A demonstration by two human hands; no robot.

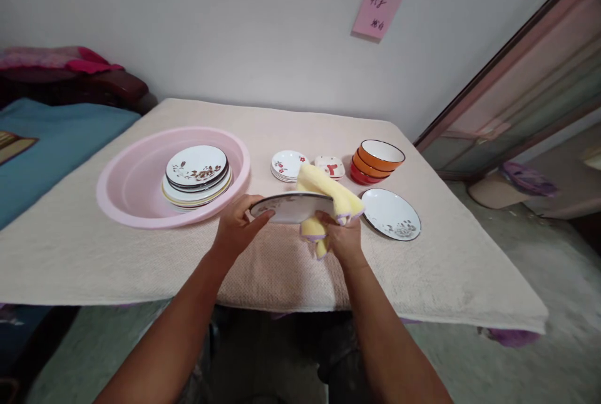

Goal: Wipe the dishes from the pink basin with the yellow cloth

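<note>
A white plate (293,208) with a dark rim and brown floral print is held up, tilted, over the front of the table. My left hand (239,223) grips its left edge, thumb on the face. At the right edge, my right hand (344,238) is closed on a yellow cloth (323,188) with purple trim, and the cloth wraps round that side of the plate. Right of this hand, another dark-rimmed plate (389,213) lies flat on the tablecloth. To the left, a pink basin (126,194) holds a stack of plates (197,165), the top one brown-flowered.
Small flowered saucers (288,164) are stacked behind the held plate, beside a squarish dish (329,166) with a red pattern. Nested orange and red bowls (378,161) stand at the back right. A white wall with a pink note (378,8) rises behind the table (291,266).
</note>
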